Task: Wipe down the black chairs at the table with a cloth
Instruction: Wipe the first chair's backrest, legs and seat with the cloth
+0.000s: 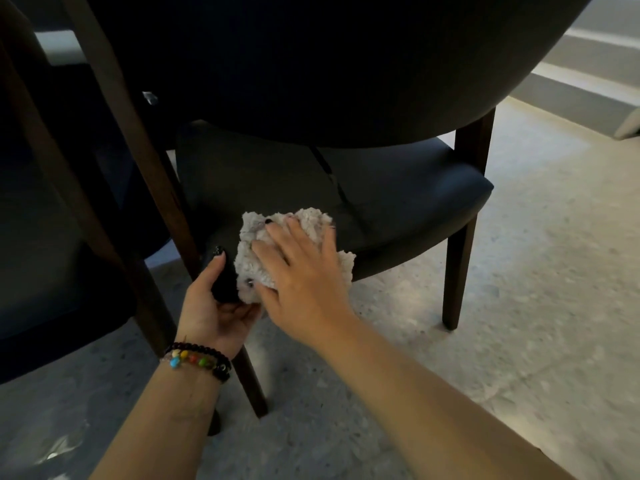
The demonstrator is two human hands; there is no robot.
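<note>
The fluffy white cloth [294, 252] is pressed flat-fingered by the right hand [301, 268] onto the near seat edge of the black chair [398, 188], whose corner is gripped by the left hand [216, 306]. The seat is judged mid-wipe; the backrest [329, 64] beyond and the neighbouring chair [52, 258] probably remain to be done.

**Speckled floor under dark chairs**

A pale, speckled stone-like floor [519, 306] carried everything. A black chair [398, 188] stood on it on dark wooden legs, its front right leg [457, 271] planted in a brighter patch. A second chair [52, 271] stood just beside it at the left. A crumpled clear plastic scrap [59, 448] lay on the floor near the bottom left.
</note>
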